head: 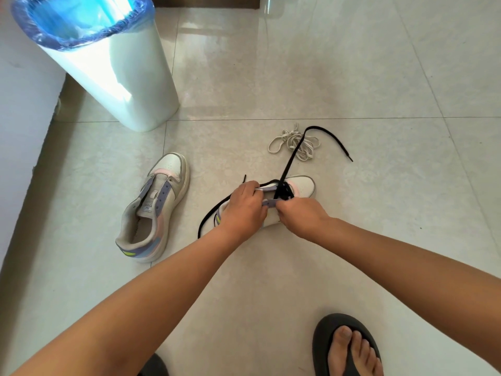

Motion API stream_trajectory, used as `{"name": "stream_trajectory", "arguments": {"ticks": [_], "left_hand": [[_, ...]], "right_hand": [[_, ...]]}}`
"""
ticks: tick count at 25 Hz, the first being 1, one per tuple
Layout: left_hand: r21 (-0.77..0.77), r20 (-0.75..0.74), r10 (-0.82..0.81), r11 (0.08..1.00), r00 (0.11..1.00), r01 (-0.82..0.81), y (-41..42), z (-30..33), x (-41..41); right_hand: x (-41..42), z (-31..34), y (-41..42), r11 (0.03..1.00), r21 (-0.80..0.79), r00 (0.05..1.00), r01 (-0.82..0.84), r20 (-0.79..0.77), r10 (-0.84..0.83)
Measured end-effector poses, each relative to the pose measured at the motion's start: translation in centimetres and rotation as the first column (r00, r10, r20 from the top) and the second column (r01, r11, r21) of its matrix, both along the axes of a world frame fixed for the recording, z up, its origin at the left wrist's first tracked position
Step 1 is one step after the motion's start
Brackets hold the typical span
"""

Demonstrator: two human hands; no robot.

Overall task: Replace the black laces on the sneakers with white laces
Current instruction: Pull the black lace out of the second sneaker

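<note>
— While both hands worked, where was the black lace (287, 164)?
— Partly threaded through the right sneaker (301, 187). Left hand (244, 207) gripped that shoe's side; right hand (301, 213) pinched its eyelet strip.
— And the white laces (294, 143)?
— Bundled on the floor just beyond it; the other sneaker (154, 207) lay unlaced.

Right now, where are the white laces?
In the head view, the white laces lie bundled on the floor beyond the sneaker being unlaced, with the black lace crossing over them.

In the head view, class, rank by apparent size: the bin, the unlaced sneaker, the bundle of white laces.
1. Bin, though standing tall and nearer the camera inflates it.
2. Unlaced sneaker.
3. White laces.
</note>
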State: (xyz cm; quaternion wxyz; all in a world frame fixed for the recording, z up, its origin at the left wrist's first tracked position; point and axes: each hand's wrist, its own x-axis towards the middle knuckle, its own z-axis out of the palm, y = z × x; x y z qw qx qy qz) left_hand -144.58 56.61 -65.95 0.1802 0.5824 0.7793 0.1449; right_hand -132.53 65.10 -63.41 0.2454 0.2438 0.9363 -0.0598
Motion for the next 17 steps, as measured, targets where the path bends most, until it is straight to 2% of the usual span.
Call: {"name": "stream_trajectory", "arguments": {"ticks": [1,3,4,5,6,7,8,10,12,15,17], "left_hand": [[-0.008,-0.006,0.007,1.0,1.0,-0.007,0.1,0.0,0.0],[-0.024,-0.019,-0.003,1.0,1.0,0.002,0.2,-0.2,0.1],[-0.029,-0.016,-0.012,1.0,1.0,0.011,0.2,-0.2,0.1],[-0.029,-0.013,-0.021,0.999,1.0,0.021,0.2,-0.2,0.0],[-0.027,-0.008,-0.028,0.999,1.0,0.028,0.1,-0.3,-0.1],[-0.024,-0.002,-0.035,0.999,0.999,0.035,0.1,-0.2,-0.2],[-0.026,0.006,-0.04,0.999,0.999,0.04,0.1,-0.2,-0.2],[-0.039,0.013,-0.043,0.998,0.999,0.044,0.1,0.0,-0.1],[-0.035,0.01,-0.04,0.999,0.999,0.04,0.1,0.0,0.0],[-0.038,-0.008,-0.032,0.999,0.999,0.031,0.1,-0.1,0.0],[-0.045,-0.026,-0.032,0.999,0.999,0.031,0.2,-0.2,-0.1]], "right_hand": [[1.0,0.0,-0.1,0.992,-0.051,0.989,-0.118,0.087,0.122],[3.1,-0.1,-1.2,0.916,-0.195,0.844,-0.351,0.358,0.4],[3.8,-0.2,-1.5,0.896,-0.221,0.787,-0.385,0.429,0.444],[3.8,-0.2,-1.6,0.917,-0.202,0.809,-0.343,0.432,0.398],[3.2,-0.1,-1.3,0.96,-0.146,0.887,-0.241,0.367,0.279],[2.2,0.3,-0.9,0.993,-0.08,0.964,-0.083,0.248,0.101],[1.2,0.3,-0.5,0.997,-0.038,0.994,0.06,0.09,-0.057],[-0.7,0.2,-0.3,0.972,-0.044,0.97,0.23,-0.067,-0.233],[-1.6,0.1,-0.3,0.975,-0.051,0.976,0.217,-0.014,-0.218],[-1.0,0.2,-0.3,0.997,0.007,0.997,0.08,0.014,-0.081],[1.0,0.0,-1.2,0.992,-0.1,0.986,-0.071,0.143,0.085]]}}
